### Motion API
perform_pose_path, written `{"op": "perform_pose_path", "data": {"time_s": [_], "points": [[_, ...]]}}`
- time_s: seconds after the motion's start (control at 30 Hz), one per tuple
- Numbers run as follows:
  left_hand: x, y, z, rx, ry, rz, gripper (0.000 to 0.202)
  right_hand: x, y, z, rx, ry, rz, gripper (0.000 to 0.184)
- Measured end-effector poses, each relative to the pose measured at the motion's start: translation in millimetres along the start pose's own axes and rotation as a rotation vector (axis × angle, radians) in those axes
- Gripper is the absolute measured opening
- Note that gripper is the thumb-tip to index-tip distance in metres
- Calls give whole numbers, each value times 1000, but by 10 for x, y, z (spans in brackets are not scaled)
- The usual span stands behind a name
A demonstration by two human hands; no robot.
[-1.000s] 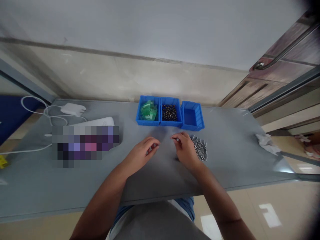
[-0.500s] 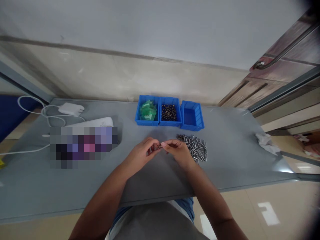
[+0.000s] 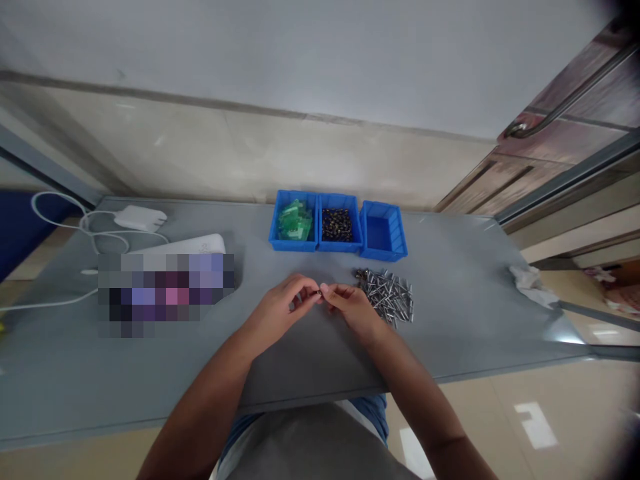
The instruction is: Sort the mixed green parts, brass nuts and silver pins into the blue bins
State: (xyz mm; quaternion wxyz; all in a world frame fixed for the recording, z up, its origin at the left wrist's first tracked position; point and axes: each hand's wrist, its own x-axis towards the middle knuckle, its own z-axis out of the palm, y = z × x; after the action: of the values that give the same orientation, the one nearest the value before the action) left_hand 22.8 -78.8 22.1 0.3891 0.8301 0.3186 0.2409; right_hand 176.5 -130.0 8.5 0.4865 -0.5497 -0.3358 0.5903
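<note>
Quick look at my bench setup: there are three bright blue plastic parts bins (image 3: 337,221) butted together in a row near the back of the long grey metal desk (image 3: 450,327). The left one holds a heap of small green plastic pieces (image 3: 295,221), the middle one a heap of small dark parts with brassy glints (image 3: 337,225), and the right one shows just its blue floor. Just in front of the right bin is one loose pile of silver metal pins (image 3: 386,295), way too many to count from here.

Both hands are up front and close together, near the middle of the desk. The left hand (image 3: 275,310) and right hand (image 3: 353,308) are curled, with their fingertips meeting around one tiny dark metal piece (image 3: 318,293). It's pinched between them, but it's too small to make out any detail. The right hand sits just beside the silver pile without touching it.

Over on the left there's one white power adapter (image 3: 140,218) with a looping white cable (image 3: 55,217), plus one long white flat box (image 3: 200,243) and a pixelated blob (image 3: 165,293). On the right is one crumpled white tissue (image 3: 533,287). Behind the desk is a pale wall (image 3: 250,157), with a wood-patterned door with a metal handle (image 3: 565,93) at the right, and below is a glossy beige tile floor (image 3: 535,427).
</note>
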Motion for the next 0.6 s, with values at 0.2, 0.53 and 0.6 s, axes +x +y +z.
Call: {"op": "perform_pose_path", "data": {"time_s": [0.2,0.53,0.6], "points": [[-1,-19,5,-32,17,-13,10,2,16,-15,89,-58,-10,24],[0,-24,-12,24,31,-7,9,15,27,-10,131,-87,29,24],[1,-25,-15,31,36,-5,9,7,18,-11,134,-83,33,23]]}}
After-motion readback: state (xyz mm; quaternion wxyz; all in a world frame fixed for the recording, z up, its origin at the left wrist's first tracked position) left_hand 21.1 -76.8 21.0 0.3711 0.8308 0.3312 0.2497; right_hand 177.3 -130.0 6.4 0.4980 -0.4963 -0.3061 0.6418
